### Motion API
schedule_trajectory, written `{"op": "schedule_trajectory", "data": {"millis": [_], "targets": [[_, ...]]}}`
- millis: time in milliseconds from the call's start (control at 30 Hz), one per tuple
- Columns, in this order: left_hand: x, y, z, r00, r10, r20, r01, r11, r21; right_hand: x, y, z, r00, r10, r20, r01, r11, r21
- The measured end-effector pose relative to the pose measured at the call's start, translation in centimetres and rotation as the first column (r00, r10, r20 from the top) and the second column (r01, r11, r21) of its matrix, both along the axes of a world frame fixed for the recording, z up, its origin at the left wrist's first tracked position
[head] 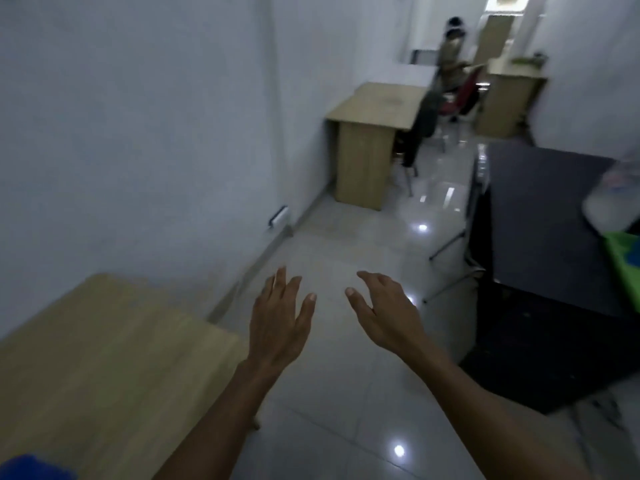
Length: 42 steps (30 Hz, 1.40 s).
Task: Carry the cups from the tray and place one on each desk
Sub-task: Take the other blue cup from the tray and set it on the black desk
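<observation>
My left hand [278,320] and my right hand [384,311] reach out in front of me over the tiled floor, fingers spread and relaxed, holding nothing. A light wooden desk [104,358] stands at my lower left, with a blue object [31,467] at its near corner, cut off by the frame edge. Another wooden desk [375,105] stands against the left wall further down the room. A dark table [540,209] is at my right. No cup or tray is plainly visible.
A person [450,53] stands at the far end beside a red chair [464,95] and a wooden cabinet [502,98]. On the dark table lie a blurred clear plastic item [613,199] and something green [623,251]. Glossy floor [346,393] runs between the desks.
</observation>
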<state>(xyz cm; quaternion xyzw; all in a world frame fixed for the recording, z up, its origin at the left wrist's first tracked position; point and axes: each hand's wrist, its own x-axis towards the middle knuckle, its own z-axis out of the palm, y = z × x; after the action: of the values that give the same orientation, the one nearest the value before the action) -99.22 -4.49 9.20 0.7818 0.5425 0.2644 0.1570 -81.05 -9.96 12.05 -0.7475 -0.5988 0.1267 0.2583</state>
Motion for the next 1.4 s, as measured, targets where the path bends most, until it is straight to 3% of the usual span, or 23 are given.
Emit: {"op": "schedule_trajectory", "data": {"millis": [233, 533, 1033, 1400], "targets": [[17.6, -2.2, 1.3, 0.951, -0.306, -0.028, 0.307, 0.951, 0.025, 15.6, -9.0, 0.1, 0.957, -0.288, -0.018, 0.287, 0.957, -0.032], [37.3, -6.0, 4.1, 0.775, -0.622, 0.112, 0.606, 0.782, 0.146, 30.7, -15.9, -0.9, 0.801, -0.593, -0.078, 0.593, 0.805, -0.026], [63.6, 1.3, 0.7, 0.565, -0.811, 0.149, 0.823, 0.567, -0.034, 52.7, -11.0, -1.6, 0.645, -0.756, -0.112, 0.756, 0.653, -0.051], [75.8, 5.0, -2.0, 0.566, -0.816, 0.117, 0.821, 0.547, -0.164, 65.0, -6.8, -4.1, 0.528, -0.841, -0.117, 0.829, 0.541, -0.141]]}}
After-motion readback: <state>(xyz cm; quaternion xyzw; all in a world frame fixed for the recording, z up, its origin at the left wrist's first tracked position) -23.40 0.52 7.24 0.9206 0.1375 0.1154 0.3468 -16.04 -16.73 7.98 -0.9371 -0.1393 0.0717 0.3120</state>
